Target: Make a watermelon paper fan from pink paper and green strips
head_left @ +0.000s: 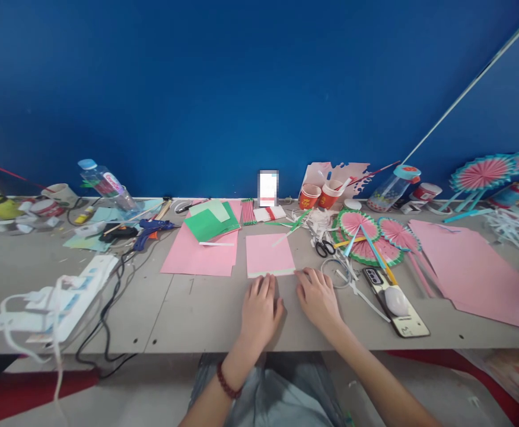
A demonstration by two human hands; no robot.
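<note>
A pink square of paper (pixel 270 252) lies in front of me on the grey table, with a pale strip (pixel 259 274) along its near edge. The fingertips of my left hand (pixel 260 305) rest at this strip, the hand lying palm down with fingers stretched forward. At the paper's near right corner is my right hand (pixel 319 296), its fingers slightly bent and resting on the table. Neither hand grips anything that I can see. A thin pale green sliver (pixel 283 239) crosses the paper's far right part.
Left are pink sheets (pixel 197 258), green paper (pixel 210 222), a blue glue gun (pixel 152 232) and a power strip (pixel 83 296). Right lie scissors (pixel 324 248), paper fans (pixel 359 228), a phone (pixel 413 320) and a large pink sheet (pixel 477 267). Red paper cups (pixel 309 197) stand behind.
</note>
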